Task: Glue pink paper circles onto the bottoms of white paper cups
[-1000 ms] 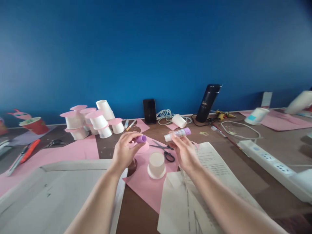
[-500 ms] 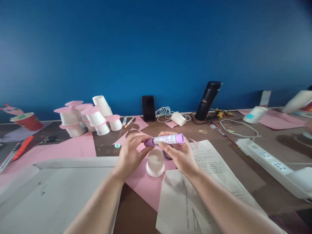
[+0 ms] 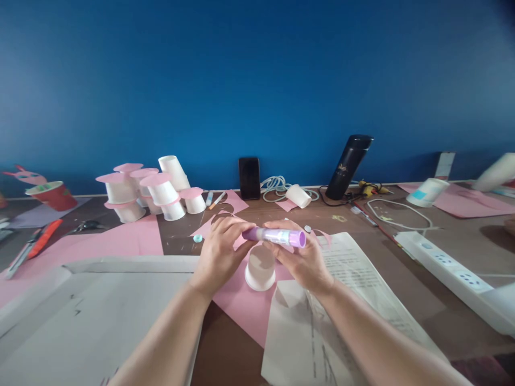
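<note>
A purple glue stick [image 3: 277,236] is held level between both hands. My left hand [image 3: 223,254] pinches its dark purple left end, the cap by its look. My right hand [image 3: 300,257] has its fingers round the lighter tube near the right end. Just below the stick, an upside-down white paper cup [image 3: 260,271] stands on a pink sheet [image 3: 245,311]. White printed paper [image 3: 352,268] lies to the right, partly under my right forearm.
Stacked white cups with pink discs [image 3: 161,193] stand back left, near a red cup [image 3: 56,197]. A phone [image 3: 249,178], a coiled cable [image 3: 276,187] and a black bottle [image 3: 348,167] are along the wall. A power strip [image 3: 446,262] lies right; a white tray [image 3: 132,265] sits front left.
The pale gap between the glue stick's dark end and its tube looks narrower. Both hands remain on it. The whole view has shifted slightly, with objects a little further right.
</note>
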`<state>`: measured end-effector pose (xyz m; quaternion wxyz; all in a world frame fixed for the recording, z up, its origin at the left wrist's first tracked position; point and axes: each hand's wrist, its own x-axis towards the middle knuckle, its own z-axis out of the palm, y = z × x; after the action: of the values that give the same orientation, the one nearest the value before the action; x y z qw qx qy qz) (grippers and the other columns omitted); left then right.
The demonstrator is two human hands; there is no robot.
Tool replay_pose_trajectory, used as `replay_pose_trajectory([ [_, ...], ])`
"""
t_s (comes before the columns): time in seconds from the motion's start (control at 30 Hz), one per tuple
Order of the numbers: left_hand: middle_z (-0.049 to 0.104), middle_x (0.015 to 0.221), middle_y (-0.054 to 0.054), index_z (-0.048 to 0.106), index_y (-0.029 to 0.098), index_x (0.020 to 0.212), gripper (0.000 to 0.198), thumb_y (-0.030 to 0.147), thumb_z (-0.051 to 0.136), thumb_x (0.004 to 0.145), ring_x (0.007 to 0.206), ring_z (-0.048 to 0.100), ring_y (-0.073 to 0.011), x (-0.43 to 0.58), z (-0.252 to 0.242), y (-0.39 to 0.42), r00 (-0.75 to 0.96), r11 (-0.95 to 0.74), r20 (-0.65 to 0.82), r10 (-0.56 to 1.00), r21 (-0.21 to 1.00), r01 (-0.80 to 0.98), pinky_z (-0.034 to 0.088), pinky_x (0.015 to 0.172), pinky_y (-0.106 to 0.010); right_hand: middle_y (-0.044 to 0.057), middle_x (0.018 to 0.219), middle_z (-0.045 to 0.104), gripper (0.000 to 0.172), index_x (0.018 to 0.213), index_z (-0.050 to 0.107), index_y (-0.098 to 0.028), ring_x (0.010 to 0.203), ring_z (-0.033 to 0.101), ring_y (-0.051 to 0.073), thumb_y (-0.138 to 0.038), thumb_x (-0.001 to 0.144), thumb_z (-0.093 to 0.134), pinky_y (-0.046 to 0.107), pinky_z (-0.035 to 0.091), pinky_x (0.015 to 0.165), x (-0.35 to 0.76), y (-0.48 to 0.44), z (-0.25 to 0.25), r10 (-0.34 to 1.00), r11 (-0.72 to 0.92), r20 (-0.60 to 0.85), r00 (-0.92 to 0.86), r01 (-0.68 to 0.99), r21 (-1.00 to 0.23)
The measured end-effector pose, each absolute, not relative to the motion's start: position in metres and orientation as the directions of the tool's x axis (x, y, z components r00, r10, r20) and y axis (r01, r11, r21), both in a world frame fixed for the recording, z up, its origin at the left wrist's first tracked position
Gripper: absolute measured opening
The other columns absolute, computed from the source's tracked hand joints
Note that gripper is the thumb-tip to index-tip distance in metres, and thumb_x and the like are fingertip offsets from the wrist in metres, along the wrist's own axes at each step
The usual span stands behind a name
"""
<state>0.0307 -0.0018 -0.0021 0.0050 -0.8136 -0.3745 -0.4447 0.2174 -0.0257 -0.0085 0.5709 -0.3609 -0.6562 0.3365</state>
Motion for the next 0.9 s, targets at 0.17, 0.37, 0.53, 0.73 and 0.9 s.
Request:
replay_pose_trajectory([
  [0.17, 0.067, 0.098, -0.005, 0.063, 0.022, 0.104, 0.021, 0.031, 0.062, 0.085, 0.097, 0.058, -0.0207, 0.028, -0.001, -0.003, 0.326, -0.719, 0.743, 0.585, 0.289, 0.633, 0.042, 0.087, -0.036, 0.003, 0.105, 0.067, 0.030, 0.107, 0.066, -0.026, 0.097, 0.063, 0.019, -0.024, 0.078, 0.071, 0.035, 0.051, 0.084, 0.215, -0.025, -0.007, 0.898, 0.431, 0.430, -0.095, -0.009, -0.902],
  [0.37, 0.068, 0.099, -0.005, 0.062, 0.021, 0.106, 0.022, 0.028, 0.061, 0.085, 0.095, 0.058, -0.0201, 0.024, 0.005, -0.007, 0.349, -0.735, 0.776, 0.524, 0.206, 0.646, 0.042, 0.086, -0.036, 0.003, 0.115, 0.067, 0.032, 0.107, 0.068, -0.026, 0.101, 0.063, 0.020, -0.027, 0.075, 0.074, 0.034, 0.051, 0.086, 0.212, -0.026, 0.003, 0.948, 0.280, 0.292, -0.127, -0.105, -0.954],
  [0.53, 0.068, 0.098, -0.005, 0.062, 0.019, 0.106, 0.023, 0.027, 0.062, 0.085, 0.092, 0.057, -0.0204, 0.028, 0.008, -0.014, 0.373, -0.732, 0.785, 0.495, 0.146, 0.665, 0.042, 0.086, -0.036, 0.003, 0.109, 0.070, 0.035, 0.107, 0.069, -0.025, 0.099, 0.065, 0.020, -0.027, 0.073, 0.076, 0.032, 0.052, 0.084, 0.212, -0.028, 0.007, 0.960, 0.218, 0.238, -0.145, -0.141, -0.966],
  [0.73, 0.067, 0.108, -0.005, 0.061, 0.024, 0.116, 0.033, 0.035, 0.061, 0.085, 0.101, 0.058, -0.0214, 0.018, 0.009, -0.004, 0.279, -0.677, 0.790, 0.546, 0.221, 0.702, 0.043, 0.091, -0.036, 0.001, 0.093, 0.073, 0.028, 0.097, 0.070, -0.022, 0.087, 0.068, 0.016, -0.028, 0.071, 0.078, 0.024, 0.055, 0.074, 0.210, -0.014, -0.001, 0.988, 0.138, 0.153, -0.020, -0.322, -0.937],
  [0.9, 0.066, 0.100, -0.007, 0.068, 0.022, 0.106, 0.027, 0.035, 0.053, 0.087, 0.092, 0.059, -0.0228, -0.012, -0.009, 0.021, -0.156, -0.221, 0.690, 0.707, 0.425, 0.878, 0.046, 0.085, -0.037, -0.002, 0.074, 0.070, 0.022, 0.084, 0.065, -0.018, 0.063, 0.067, 0.010, -0.026, 0.069, 0.080, 0.013, 0.052, 0.046, 0.227, 0.011, -0.012, 0.964, 0.022, -0.165, 0.208, -0.681, -0.732],
])
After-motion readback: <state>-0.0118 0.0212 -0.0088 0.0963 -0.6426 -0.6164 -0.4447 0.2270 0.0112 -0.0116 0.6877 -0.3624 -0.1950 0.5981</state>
